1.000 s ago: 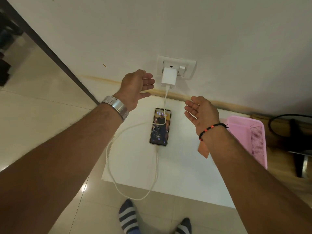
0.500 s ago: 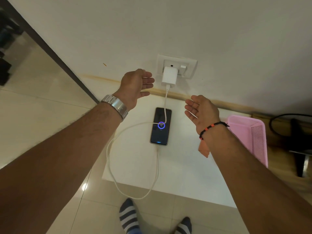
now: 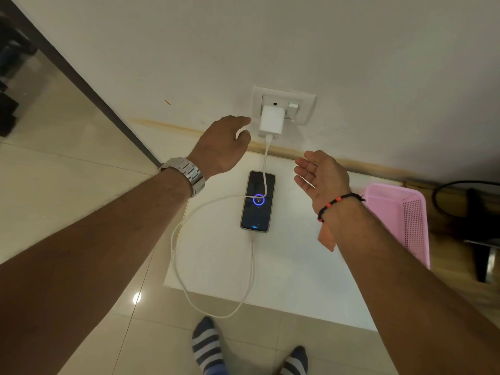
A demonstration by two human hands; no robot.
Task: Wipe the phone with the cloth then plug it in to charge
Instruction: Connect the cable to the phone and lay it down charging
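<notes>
Phone between both hands – left hand, right hand

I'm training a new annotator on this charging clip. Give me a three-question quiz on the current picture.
1. True or false: the charger sits in the wall socket.
2. The phone screen shows: A) a photo, B) a blue ring, C) nothing.
3. Which hand is nearer the charger?

Key:
1. True.
2. B.
3. The left hand; the right hand is held open above the white table.

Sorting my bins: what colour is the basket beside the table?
Pink, with a perforated wall; the basket shows in the head view.
</notes>
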